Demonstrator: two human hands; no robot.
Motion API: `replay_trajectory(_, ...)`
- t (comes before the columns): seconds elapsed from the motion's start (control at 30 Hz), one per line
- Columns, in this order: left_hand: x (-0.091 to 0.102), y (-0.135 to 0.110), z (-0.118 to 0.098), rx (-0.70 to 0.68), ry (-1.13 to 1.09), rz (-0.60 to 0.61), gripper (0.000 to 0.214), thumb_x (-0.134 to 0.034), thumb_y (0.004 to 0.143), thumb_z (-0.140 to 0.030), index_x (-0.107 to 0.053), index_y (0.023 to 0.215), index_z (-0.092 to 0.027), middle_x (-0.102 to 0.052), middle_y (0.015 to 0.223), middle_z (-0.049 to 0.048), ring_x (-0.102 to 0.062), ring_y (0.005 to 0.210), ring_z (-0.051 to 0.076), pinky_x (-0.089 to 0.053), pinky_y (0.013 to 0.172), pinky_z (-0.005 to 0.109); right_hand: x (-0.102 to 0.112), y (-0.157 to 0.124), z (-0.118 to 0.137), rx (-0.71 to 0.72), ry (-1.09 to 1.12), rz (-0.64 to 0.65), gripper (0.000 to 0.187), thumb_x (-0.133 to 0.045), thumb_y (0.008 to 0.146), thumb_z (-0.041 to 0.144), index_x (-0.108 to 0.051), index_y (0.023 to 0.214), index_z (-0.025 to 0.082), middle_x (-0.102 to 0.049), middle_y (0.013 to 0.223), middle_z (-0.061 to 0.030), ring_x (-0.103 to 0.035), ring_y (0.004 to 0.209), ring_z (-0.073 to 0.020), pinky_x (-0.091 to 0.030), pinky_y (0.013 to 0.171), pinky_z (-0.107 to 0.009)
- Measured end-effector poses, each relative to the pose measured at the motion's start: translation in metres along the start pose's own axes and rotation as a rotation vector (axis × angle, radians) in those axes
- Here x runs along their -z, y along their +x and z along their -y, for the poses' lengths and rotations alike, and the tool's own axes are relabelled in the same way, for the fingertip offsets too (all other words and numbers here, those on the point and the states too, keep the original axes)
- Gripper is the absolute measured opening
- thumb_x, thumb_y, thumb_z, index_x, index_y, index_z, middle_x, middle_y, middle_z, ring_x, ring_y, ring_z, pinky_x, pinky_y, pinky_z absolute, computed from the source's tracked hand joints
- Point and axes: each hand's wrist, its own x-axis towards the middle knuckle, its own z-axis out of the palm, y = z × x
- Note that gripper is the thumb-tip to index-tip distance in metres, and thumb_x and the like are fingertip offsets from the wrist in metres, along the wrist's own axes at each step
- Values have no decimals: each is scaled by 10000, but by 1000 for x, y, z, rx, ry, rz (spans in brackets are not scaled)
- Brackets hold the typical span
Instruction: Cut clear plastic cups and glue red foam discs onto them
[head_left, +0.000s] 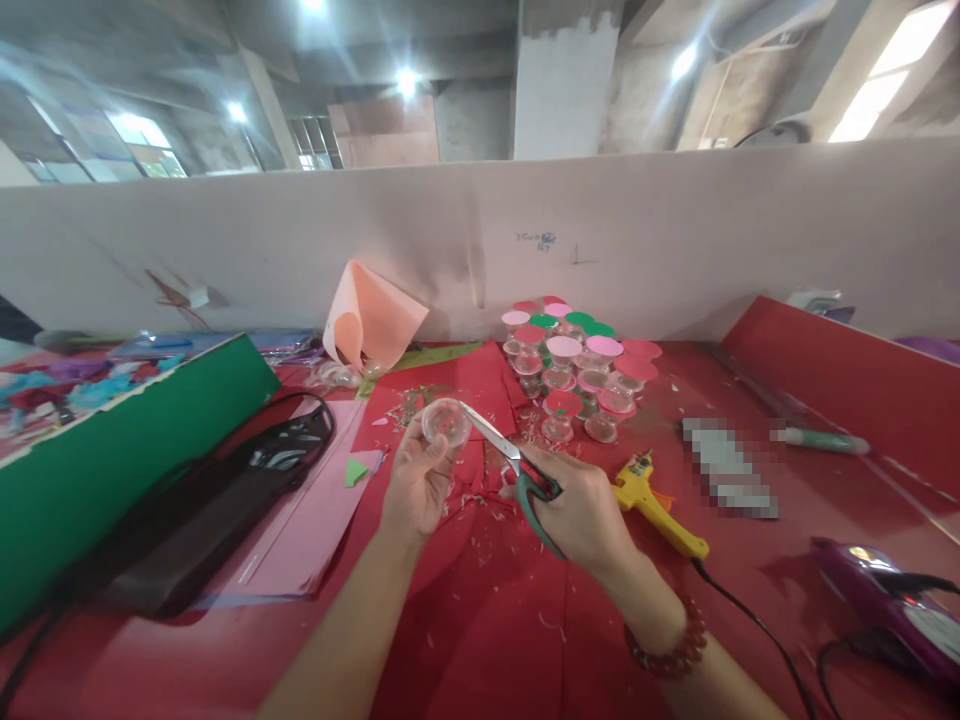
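Note:
My left hand (pixel 422 478) grips a small clear plastic cup (pixel 445 423) by its side, its round face turned toward me. In my right hand (pixel 585 508) is a pair of scissors (pixel 517 460) with dark green and black handles. The blade tips meet the cup's rim at its upper right. Whether the blades are closed on the rim I cannot make out. Thin pale trimmings (pixel 480 500) lie scattered on the red sheet (pixel 480 600) under both hands.
Behind my hands stand stacked clear cups with coloured paper discs (pixel 564 347). A yellow glue gun (pixel 656 510) lies right, with a purple corded device (pixel 892 610) beyond. At left are pink sheets (pixel 315 540), a black bag-like item (pixel 225 510) and a green panel (pixel 150 440).

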Motion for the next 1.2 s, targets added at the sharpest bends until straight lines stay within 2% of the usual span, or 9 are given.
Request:
replay_trajectory(0.1, 0, -1, 2, -23, 13, 15, 360, -745, 705, -158, -630, 1033, -256, -675, 1077, 25, -625, 1061, 165, -523, 900, 263, 3, -1, 4, 9, -174, -35, 387, -645, 782, 290, -655, 1169, 304, -718, 1029, -20, -697, 841, -200, -522, 702, -265)
replay_trajectory(0.2, -2, -2, 3, -32, -8, 5, 354, -748, 700, -135, -633, 1016, -245, -662, 1082, 17, -622, 1028, 135, -502, 912, 236, 2, -2, 3, 12, -250, -45, 399, -624, 776, 236, -658, 1169, 294, -717, 1026, -24, -700, 816, -194, -513, 665, -252)
replay_trajectory(0.37, -1, -3, 4, -27, -24, 12, 340, -736, 717, -138, -629, 1025, -237, -645, 1143, 25, -603, 1091, 149, -484, 943, 240, -2, -3, -3, 10, -155, 15, 434, -612, 786, 204, -642, 1207, 304, -724, 897, -3, -688, 694, -148, -489, 590, -202)
replay_trajectory(0.53, 2, -1, 8, -26, 19, 0, 361, -742, 719, -162, -622, 1053, -227, -647, 1153, 45, -609, 1104, 181, -486, 964, 287, -2, -4, -6, 7, -136, 47, 481, -586, 770, 131, -635, 1212, 313, -731, 866, 5, -703, 734, -156, -500, 616, -197)
replay_trajectory(0.63, 3, -1, 9, -34, 22, -6, 357, -745, 714, -162, -621, 1044, -221, -653, 1141, 51, -612, 1107, 191, -482, 980, 312, -2, -4, -7, -19, -26, 90, 485, -566, 780, 103, -624, 1214, 309, -737, 886, 16, -710, 789, -152, -510, 661, -195)
replay_trajectory(0.73, 2, 0, 7, -35, 30, -10, 341, -751, 708, -174, -625, 1020, -222, -655, 1146, 53, -611, 1116, 200, -485, 982, 323, -3, -3, -6, -28, 55, 88, 386, -586, 810, 159, -649, 1165, 298, -735, 859, 19, -706, 792, -151, -510, 679, -202)
replay_trajectory(0.8, 0, -1, 4, -41, 45, -12, 319, -747, 712, -178, -631, 1006, -229, -653, 1157, 47, -604, 1129, 200, -487, 982, 323, -2, -3, -3, -23, 18, 47, 327, -626, 809, 237, -671, 1127, 299, -734, 870, 9, -699, 774, -160, -509, 681, -218)
replay_trajectory(1.0, 0, -3, 4, -23, 54, 12, 324, -737, 730, -179, -635, 1029, -248, -655, 1145, 35, -611, 1117, 190, -489, 980, 319, 3, -1, 2, -22, -112, -30, 401, -671, 785, 360, -648, 1182, 314, -712, 1028, -16, -690, 825, -187, -504, 698, -258)
replay_trajectory(1.2, 3, -3, 7, -6, 11, 12, 378, -742, 724, -179, -627, 1079, -241, -662, 1140, 48, -614, 1114, 201, -498, 968, 325, -1, -1, -3, -25, 10, 25, 330, -652, 806, 316, -682, 1133, 284, -723, 822, -11, -683, 728, -169, -506, 646, -232)
